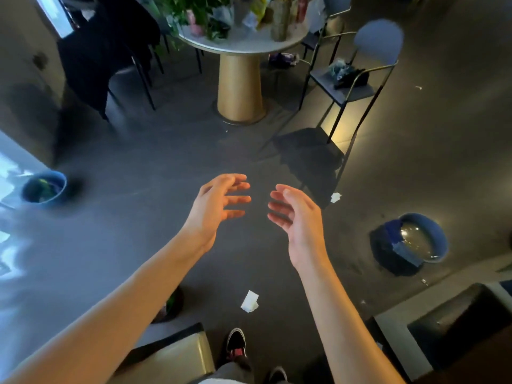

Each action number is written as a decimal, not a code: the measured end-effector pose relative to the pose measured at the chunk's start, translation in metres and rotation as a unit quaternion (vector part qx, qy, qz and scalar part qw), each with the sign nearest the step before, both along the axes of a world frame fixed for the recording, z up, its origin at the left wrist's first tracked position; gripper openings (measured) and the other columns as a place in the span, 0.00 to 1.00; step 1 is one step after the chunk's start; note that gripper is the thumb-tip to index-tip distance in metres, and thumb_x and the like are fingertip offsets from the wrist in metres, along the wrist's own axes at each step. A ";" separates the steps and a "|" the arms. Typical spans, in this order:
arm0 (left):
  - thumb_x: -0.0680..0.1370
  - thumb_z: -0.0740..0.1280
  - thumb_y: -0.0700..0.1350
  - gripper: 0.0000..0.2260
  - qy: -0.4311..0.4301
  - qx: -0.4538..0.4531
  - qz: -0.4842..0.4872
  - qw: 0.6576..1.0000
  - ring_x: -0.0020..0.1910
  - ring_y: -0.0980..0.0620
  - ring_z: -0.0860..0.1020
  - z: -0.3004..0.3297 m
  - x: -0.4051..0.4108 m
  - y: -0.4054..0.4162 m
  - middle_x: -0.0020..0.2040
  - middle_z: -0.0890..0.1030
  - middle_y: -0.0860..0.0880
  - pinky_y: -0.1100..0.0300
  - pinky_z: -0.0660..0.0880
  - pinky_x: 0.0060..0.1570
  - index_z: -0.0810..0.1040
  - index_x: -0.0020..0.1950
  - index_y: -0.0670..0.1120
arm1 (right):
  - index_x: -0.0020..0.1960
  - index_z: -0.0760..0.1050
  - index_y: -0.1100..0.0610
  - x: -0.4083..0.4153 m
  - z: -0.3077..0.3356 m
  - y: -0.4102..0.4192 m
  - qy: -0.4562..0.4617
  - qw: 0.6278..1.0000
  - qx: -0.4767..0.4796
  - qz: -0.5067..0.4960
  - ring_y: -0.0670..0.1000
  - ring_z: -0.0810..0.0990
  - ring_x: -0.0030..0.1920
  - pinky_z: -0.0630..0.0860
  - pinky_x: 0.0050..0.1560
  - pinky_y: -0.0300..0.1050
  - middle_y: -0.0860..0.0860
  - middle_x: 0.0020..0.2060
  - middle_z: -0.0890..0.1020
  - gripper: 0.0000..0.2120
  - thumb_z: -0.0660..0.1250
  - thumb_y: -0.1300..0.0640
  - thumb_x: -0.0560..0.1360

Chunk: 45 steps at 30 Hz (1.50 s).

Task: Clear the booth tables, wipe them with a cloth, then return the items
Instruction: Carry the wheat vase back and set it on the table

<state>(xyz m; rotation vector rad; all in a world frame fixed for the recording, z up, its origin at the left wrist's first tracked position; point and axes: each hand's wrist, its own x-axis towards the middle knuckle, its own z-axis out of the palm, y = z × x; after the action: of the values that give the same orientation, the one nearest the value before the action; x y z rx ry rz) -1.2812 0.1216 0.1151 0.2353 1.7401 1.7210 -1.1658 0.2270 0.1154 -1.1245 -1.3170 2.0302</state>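
Observation:
Both my hands are held out in front of me over the dark floor, empty. My left hand (219, 202) has its fingers spread and relaxed. My right hand (293, 210) faces it, fingers loosely bent, holding nothing. Ahead stands a round white table (249, 42) on a tan pedestal, crowded with plants, packets and a cup. A blue basin (426, 236) of water with a blue cloth (396, 239) draped over its rim sits on the floor to my right.
A chair (357, 79) with a dark bundle on its seat stands right of the table, black chairs at its left. A blue bucket (45, 189) sits at left. Paper scraps (249, 300) lie on the floor. Booth seat edges (454, 328) flank my feet.

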 end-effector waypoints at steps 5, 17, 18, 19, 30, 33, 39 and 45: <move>0.85 0.57 0.46 0.14 -0.012 -0.001 -0.003 1.000 0.53 0.43 0.84 0.002 -0.055 0.030 0.54 0.85 0.48 0.47 0.80 0.53 0.81 0.59 0.46 | 0.51 0.83 0.56 -0.059 0.005 0.031 0.005 1.000 -0.015 -0.017 0.55 0.84 0.50 0.82 0.52 0.50 0.56 0.50 0.85 0.08 0.65 0.58 0.80; 0.85 0.57 0.48 0.14 0.040 0.019 -0.012 0.999 0.52 0.46 0.85 0.025 -0.200 0.191 0.56 0.85 0.47 0.47 0.81 0.53 0.81 0.59 0.46 | 0.53 0.82 0.56 -0.215 0.018 0.185 0.053 0.998 0.001 -0.030 0.55 0.85 0.51 0.82 0.53 0.49 0.54 0.49 0.85 0.07 0.66 0.56 0.80; 0.85 0.56 0.48 0.15 0.043 0.018 -0.009 0.999 0.52 0.46 0.84 0.028 -0.214 0.209 0.56 0.84 0.47 0.47 0.81 0.53 0.81 0.59 0.46 | 0.53 0.82 0.56 -0.230 0.021 0.204 0.053 0.998 0.001 -0.030 0.54 0.85 0.51 0.82 0.53 0.49 0.54 0.49 0.85 0.07 0.66 0.55 0.80; 0.85 0.56 0.48 0.15 0.045 0.021 -0.007 0.999 0.52 0.46 0.84 0.032 -0.230 0.229 0.56 0.84 0.47 0.47 0.81 0.53 0.81 0.60 0.46 | 0.53 0.82 0.56 -0.246 0.025 0.225 0.056 0.998 -0.001 -0.026 0.54 0.85 0.52 0.82 0.53 0.49 0.54 0.49 0.85 0.07 0.66 0.55 0.80; 0.75 0.59 0.57 0.23 0.027 0.057 0.014 0.998 0.53 0.47 0.84 0.029 -0.379 0.368 0.55 0.85 0.47 0.52 0.81 0.51 0.81 0.61 0.45 | 0.54 0.81 0.58 -0.402 0.040 0.369 0.048 0.999 -0.016 0.008 0.56 0.84 0.52 0.81 0.54 0.49 0.55 0.49 0.85 0.08 0.65 0.56 0.81; 0.83 0.57 0.53 0.17 0.019 0.063 0.020 0.998 0.53 0.46 0.84 0.021 -0.426 0.399 0.54 0.86 0.46 0.53 0.80 0.49 0.81 0.59 0.46 | 0.54 0.81 0.57 -0.447 0.036 0.399 0.047 0.999 -0.010 0.021 0.55 0.84 0.51 0.81 0.55 0.50 0.55 0.50 0.85 0.08 0.65 0.56 0.80; 0.85 0.54 0.48 0.17 0.010 0.056 0.002 0.998 0.51 0.47 0.84 0.008 -0.556 0.478 0.52 0.86 0.45 0.53 0.80 0.49 0.82 0.55 0.46 | 0.52 0.82 0.55 -0.562 0.035 0.462 0.059 0.998 0.015 0.010 0.52 0.83 0.47 0.80 0.55 0.51 0.54 0.49 0.85 0.07 0.65 0.58 0.80; 0.85 0.57 0.50 0.17 -0.029 0.048 -0.016 0.998 0.49 0.45 0.84 0.011 -0.660 0.538 0.51 0.85 0.44 0.53 0.80 0.46 0.83 0.54 0.45 | 0.51 0.81 0.56 -0.666 0.043 0.516 0.059 0.998 0.004 -0.031 0.51 0.83 0.44 0.80 0.52 0.50 0.53 0.47 0.84 0.06 0.65 0.59 0.80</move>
<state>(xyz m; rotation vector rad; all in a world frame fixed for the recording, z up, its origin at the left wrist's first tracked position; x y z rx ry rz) -1.9416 0.6593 0.1259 0.2520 1.6056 1.7730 -1.8322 0.7428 0.1584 -1.0127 -1.2155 2.0123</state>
